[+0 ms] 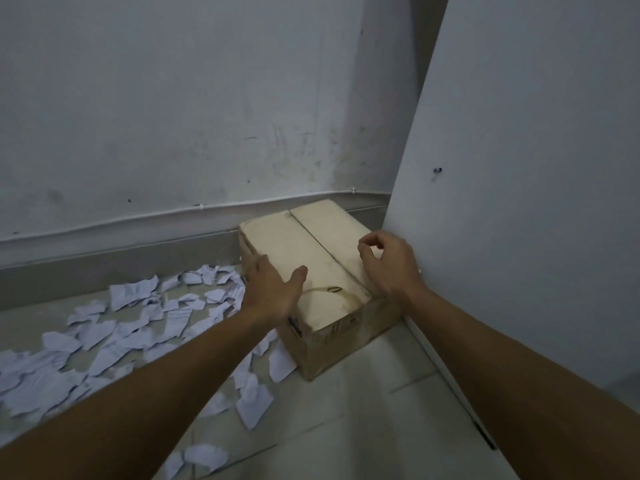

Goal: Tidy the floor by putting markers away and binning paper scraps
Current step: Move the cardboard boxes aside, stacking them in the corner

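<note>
A: Container, material and shape?
B: Cardboard box (277,237). Rectangular, pale tan, scuffed. Two top flaps lie closed and meet at a straight seam.

A: Hands?
B: Left hand (273,292) is at the box's left top edge, fingers straight, thumb spread wide. Right hand (388,265) is over the right flap, fingers curled, thumb near the forefinger. Nothing is visible between them.

A: Scraps?
B: Paper scraps (131,292) are white, torn, irregular, some curled. They are strewn over the tiled floor (363,410) left of the box, a few touching its base.

A: Surroundings, obstructions?
B: The box stands in a corner. A scuffed white wall (173,116) with grey skirting (104,265) is behind it. A smooth white panel (519,168) is just beside its right side, crowding the right hand.
</note>
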`<state>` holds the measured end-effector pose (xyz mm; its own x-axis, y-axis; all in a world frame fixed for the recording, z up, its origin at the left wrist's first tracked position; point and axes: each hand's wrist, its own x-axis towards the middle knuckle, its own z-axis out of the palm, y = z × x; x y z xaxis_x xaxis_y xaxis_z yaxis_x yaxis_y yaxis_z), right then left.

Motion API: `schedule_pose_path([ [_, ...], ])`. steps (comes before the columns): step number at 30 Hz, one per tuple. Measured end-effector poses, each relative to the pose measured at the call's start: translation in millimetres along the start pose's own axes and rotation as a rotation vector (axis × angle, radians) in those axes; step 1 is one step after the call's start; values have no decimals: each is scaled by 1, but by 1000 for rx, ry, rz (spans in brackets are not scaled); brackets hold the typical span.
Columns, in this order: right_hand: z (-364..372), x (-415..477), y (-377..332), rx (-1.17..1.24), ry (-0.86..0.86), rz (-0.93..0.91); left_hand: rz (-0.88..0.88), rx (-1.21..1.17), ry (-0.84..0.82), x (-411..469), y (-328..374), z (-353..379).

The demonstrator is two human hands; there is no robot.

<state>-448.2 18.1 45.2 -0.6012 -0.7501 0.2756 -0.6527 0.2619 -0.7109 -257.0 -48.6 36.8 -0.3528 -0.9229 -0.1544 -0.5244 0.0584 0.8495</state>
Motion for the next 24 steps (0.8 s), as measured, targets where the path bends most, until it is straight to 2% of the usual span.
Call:
schedule_pose_path([
  [4,7,21,17,-193,-5,5,-100,-207,95,4,-9,31],
  [8,19,29,30,-405,-152,185,-147,-352,125,-4,-21,58],
  [11,25,28,32,-507,-157,239,-147,-436,122,-10,-24,68],
  [18,15,18,16,-489,24,196,-91,-434,118,-14,-28,47],
  [24,-5,11,-15,-444,-52,193,-42,-390,87,-21,-34,-10],
])
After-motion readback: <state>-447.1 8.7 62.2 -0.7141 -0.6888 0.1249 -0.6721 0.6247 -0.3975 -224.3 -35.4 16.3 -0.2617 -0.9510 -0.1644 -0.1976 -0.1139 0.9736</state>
